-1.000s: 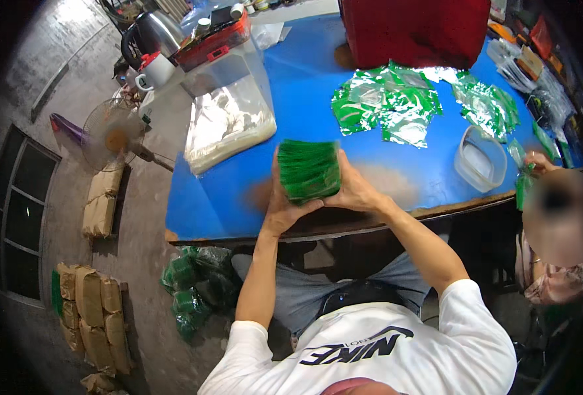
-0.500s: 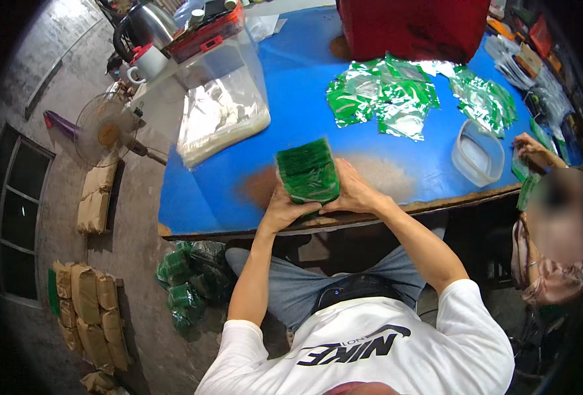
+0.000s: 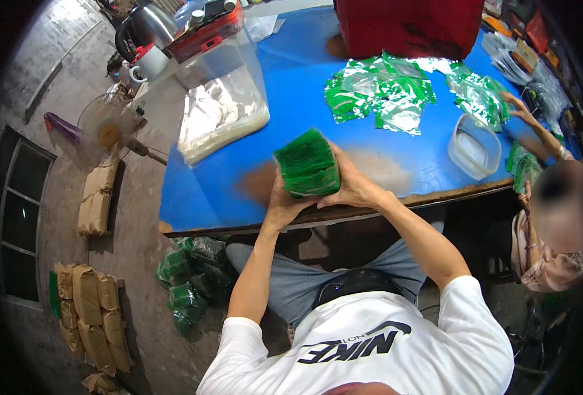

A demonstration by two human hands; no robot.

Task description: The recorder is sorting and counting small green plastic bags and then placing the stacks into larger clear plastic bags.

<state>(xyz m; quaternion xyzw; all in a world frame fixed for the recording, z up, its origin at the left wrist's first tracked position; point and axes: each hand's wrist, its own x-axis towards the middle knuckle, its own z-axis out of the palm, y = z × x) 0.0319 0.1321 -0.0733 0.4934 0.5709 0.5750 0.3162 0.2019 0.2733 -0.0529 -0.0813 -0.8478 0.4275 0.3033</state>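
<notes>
A thick stack of green plastic packets (image 3: 306, 163) is between my hands, just above the near edge of the blue table (image 3: 298, 79). My left hand (image 3: 283, 205) wraps its left side and lower corner. On the opposite side, my right hand (image 3: 354, 181) grips it, thumb at the bottom edge. The packets' layered edges face up and fan slightly. Further back on the table lie loose green-and-clear packets (image 3: 380, 92), with another group of green packets (image 3: 476, 92) to their right.
A clear plastic tub (image 3: 474, 148) stands at the right, near a co-worker's hand (image 3: 519, 108). Behind the packets is a red bin (image 3: 407, 29). A bin of clear bags (image 3: 222, 115) stands left, beside a fan (image 3: 107, 131). Green bundles (image 3: 189, 283) lie on the floor.
The stack has tilted in my hands, and its edges now fan out at the top. The co-worker's hand has reached up toward the packets at the right.
</notes>
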